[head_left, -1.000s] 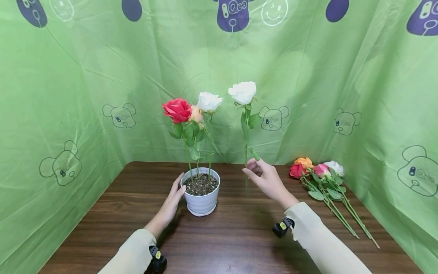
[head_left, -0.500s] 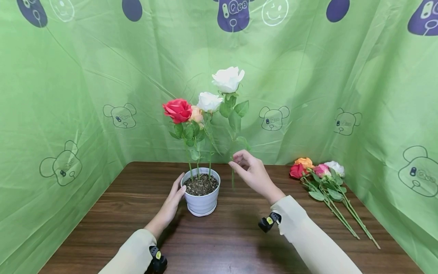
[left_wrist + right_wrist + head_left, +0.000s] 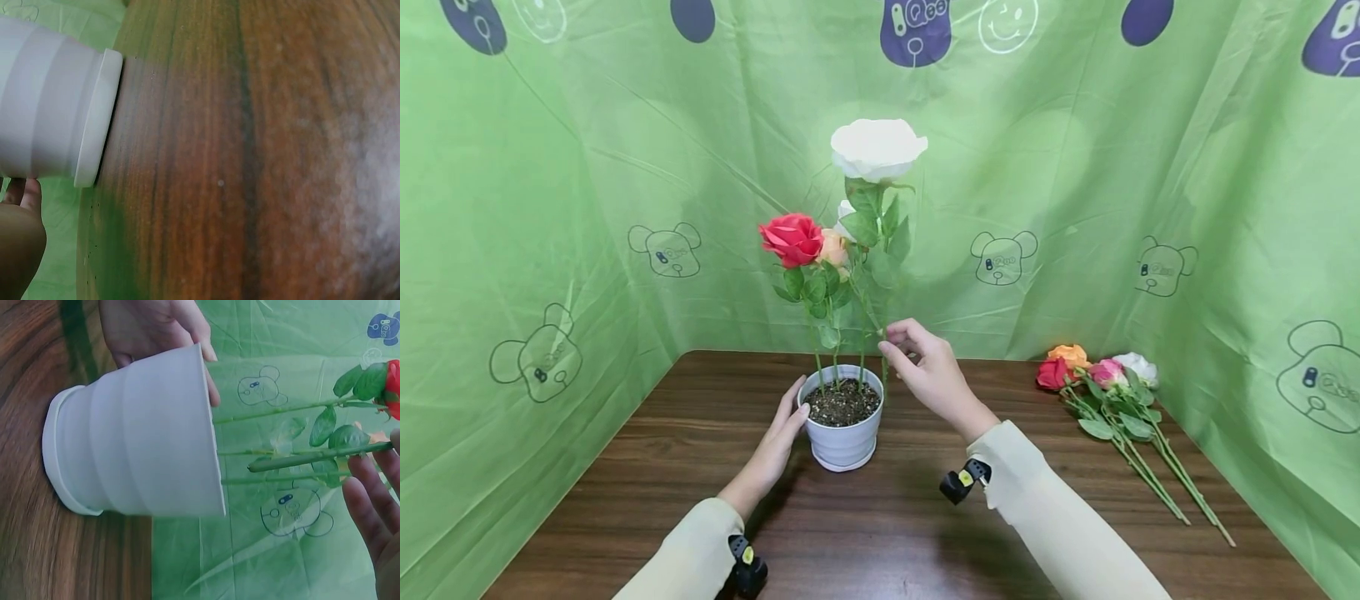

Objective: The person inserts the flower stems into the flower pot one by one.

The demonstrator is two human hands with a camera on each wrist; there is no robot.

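My right hand [image 3: 928,371] pinches the green stem of a tall white rose [image 3: 878,150], held upright at the right of the flowerpot. In the right wrist view the stem's cut lower end [image 3: 256,467] shows above and outside the pot rim. Against the left side of the white, ribbed flowerpot [image 3: 844,446] rests my left hand [image 3: 772,442], its fingers along the wall and thumb near the rim. Dark soil [image 3: 841,406] fills the pot. A red rose [image 3: 792,239], a peach rose [image 3: 832,248] and another white rose [image 3: 844,218], partly hidden, stand in it.
Several loose roses [image 3: 1108,375] in orange, red, pink and white lie on the right of the wooden table [image 3: 880,533], stems toward the near edge. Printed green cloth [image 3: 1037,183] encloses the table at the back and both sides.
My right hand has carried the tall white rose leftward to the pot's right edge, its bloom now overlapping the planted white rose's column. My left hand has stayed on the pot.
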